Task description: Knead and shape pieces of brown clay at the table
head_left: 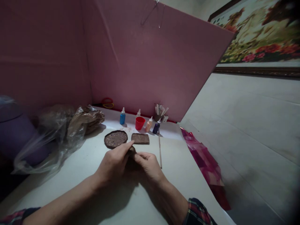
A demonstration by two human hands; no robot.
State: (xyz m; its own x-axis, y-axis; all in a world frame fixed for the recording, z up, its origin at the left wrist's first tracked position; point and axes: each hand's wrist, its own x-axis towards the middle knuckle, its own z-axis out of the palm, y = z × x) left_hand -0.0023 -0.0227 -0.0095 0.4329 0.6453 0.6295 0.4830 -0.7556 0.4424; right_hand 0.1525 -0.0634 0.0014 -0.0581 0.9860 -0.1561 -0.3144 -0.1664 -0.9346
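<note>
Both my hands meet over the white tabletop, fingers closed round a small dark brown lump that looks like clay [132, 150]. My left hand [114, 161] wraps it from the left, its thumb stretched along the top. From the right, my right hand [150, 165] pinches the lump between thumb and fingers. Most of the lump is hidden by the fingers. Just beyond them lie a round brown clay slab [115, 139] with a raised rim and speckled surface, and a flat rectangular clay slab [140, 138]. A thin stick [160, 150] rests to the right of my right hand.
Behind the slabs stand a blue bottle [122, 117], a red cup [140, 123], an orange bottle [148, 125], a dark purple bottle [156, 127] and a holder with tools [160, 113]. A crumpled plastic bag [79, 123] lies left. Scissors [107, 103] sit at the back; a pink panel [150, 62] rises behind.
</note>
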